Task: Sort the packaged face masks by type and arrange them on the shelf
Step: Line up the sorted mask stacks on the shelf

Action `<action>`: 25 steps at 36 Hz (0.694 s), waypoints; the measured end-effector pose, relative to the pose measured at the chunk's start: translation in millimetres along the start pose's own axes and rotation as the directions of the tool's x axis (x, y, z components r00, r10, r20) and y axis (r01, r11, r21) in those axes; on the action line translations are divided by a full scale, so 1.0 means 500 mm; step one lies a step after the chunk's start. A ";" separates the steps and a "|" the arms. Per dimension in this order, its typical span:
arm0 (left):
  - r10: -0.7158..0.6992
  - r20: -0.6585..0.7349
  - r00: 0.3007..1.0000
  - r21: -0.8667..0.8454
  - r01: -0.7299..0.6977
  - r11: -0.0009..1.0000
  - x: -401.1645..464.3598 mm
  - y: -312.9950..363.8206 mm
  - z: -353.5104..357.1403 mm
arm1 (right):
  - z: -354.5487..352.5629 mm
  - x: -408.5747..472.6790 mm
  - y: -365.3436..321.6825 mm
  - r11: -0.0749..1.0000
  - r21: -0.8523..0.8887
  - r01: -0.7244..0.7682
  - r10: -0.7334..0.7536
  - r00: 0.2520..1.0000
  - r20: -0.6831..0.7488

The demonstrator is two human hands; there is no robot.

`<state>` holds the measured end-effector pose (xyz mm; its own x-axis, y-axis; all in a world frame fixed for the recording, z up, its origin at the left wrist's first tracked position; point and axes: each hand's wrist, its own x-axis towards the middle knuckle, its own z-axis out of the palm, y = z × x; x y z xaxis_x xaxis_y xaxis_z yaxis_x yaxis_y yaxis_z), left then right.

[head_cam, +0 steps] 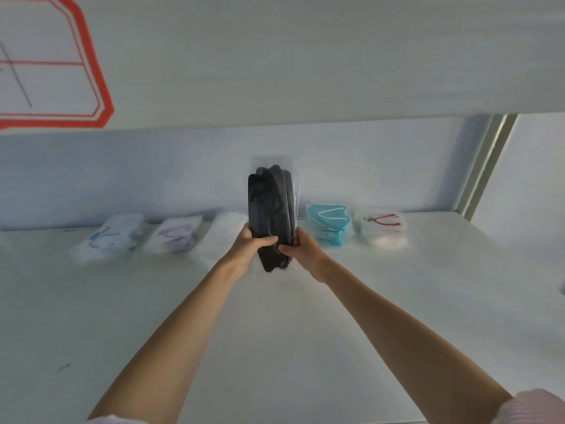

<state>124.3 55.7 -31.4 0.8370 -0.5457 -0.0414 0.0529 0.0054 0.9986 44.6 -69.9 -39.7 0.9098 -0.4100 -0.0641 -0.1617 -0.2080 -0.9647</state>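
White shelf [397, 301], left hand [249, 250] and right hand [301, 250] gripping upright black mask pack [270, 206]

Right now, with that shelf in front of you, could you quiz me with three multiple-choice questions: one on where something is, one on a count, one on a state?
1. Where does the turquoise mask pile lie?
A. Just right of the black mask packs
B. At the far left end of the row
C. On the upper shelf

2. How many mask piles lie on the shelf in the row, leaving out the held packs?
A. Three
B. Five
C. Eight

3. How are the black mask packs held?
A. Lying flat, untouched
B. Pinched by one hand only
C. Upright on end, gripped by both hands

Answers: 1 A, the turquoise pile sits immediately to their right. 2 B, three piles show to the left and two to the right. 3 C, the left hand and right hand clasp the lower part.
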 end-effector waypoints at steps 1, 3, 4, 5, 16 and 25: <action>0.034 0.028 0.999 0.022 -0.034 0.999 -0.006 0.008 -0.002 | -0.002 -0.007 -0.002 0.999 0.002 0.052 -0.052 0.999 -0.015; 0.090 0.088 0.992 0.038 -0.094 0.995 -0.015 0.031 -0.004 | -0.007 -0.022 -0.011 0.991 -0.009 0.132 -0.133 0.990 -0.053; 0.114 0.102 0.988 0.021 -0.117 0.993 -0.018 0.045 -0.005 | -0.010 -0.027 -0.015 0.987 -0.027 0.161 -0.163 0.984 -0.068; 0.142 0.097 0.985 -0.007 -0.142 0.990 -0.020 0.058 -0.005 | -0.012 -0.031 -0.017 0.982 -0.050 0.180 -0.183 0.980 -0.073; 0.221 -0.183 0.958 -0.058 -0.235 0.970 -0.049 0.028 0.055 | 0.026 -0.070 0.030 0.976 0.098 0.192 -0.187 0.980 -0.064; 0.305 -0.211 0.929 -0.029 -0.317 0.948 -0.054 0.024 0.070 | 0.032 -0.069 0.047 0.968 0.143 0.208 -0.199 0.977 -0.070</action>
<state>83.2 41.0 -17.3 0.9085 -0.3283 0.2586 -0.1996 0.2029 0.9586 15.3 -46.4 -64.3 0.8948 -0.4213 0.1475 0.0872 -0.1590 -0.9834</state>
